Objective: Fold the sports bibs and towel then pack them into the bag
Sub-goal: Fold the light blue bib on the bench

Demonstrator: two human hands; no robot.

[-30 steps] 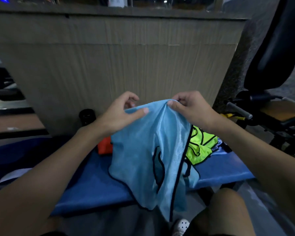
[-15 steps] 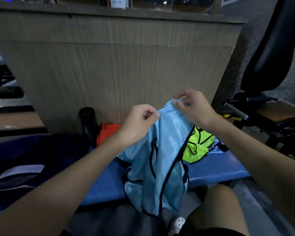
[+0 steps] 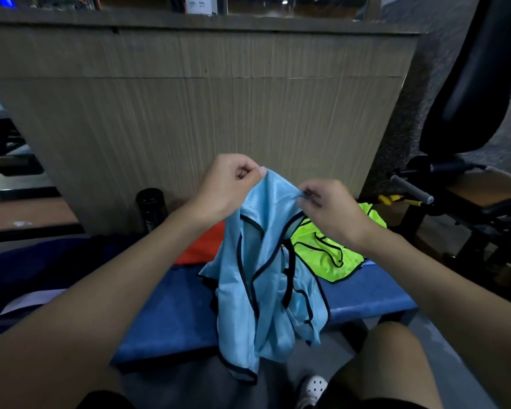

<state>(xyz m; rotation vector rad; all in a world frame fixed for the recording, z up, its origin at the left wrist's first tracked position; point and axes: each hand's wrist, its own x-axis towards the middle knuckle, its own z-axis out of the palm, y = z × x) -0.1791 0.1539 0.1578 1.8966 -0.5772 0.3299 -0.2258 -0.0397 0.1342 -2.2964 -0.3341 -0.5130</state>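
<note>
A tall wood-grain panel (image 3: pixel 189 113) fills the back of the view. In front of it runs a blue padded bench (image 3: pixel 366 299), set crosswise before the person's knees. To the right stands a black exercise machine (image 3: pixel 460 84) with a padded backrest and a grey-gripped handle. On the left end of the bench lies a dark navy fabric mass (image 3: pixel 27 267) with a pale patch on it; whether this is the bag cannot be told.

The light blue bib (image 3: pixel 263 290), edged in black trim, is held up over the middle of the bench. Its top edge is stretched between the two hands, its body hangs crumpled, and its lower part spills past the bench's front edge toward the floor. Behind it to the right a yellow-green bib (image 3: pixel 328 255) lies in a loose heap on the bench, partly hidden by the blue one. An orange bib (image 3: pixel 201 249) lies behind it to the left, mostly covered by the left forearm. A black bottle (image 3: pixel 151 208) stands upright against the panel, just beside the orange cloth.

The left hand (image 3: pixel 224 187) has its fingers curled, thumb and forefinger pinching the bib's top edge. The right hand (image 3: pixel 331 211) pinches the same edge a little lower – fingers curled in, close to the left hand. A white shoe (image 3: pixel 313 385) shows at the bottom, between the knees.
</note>
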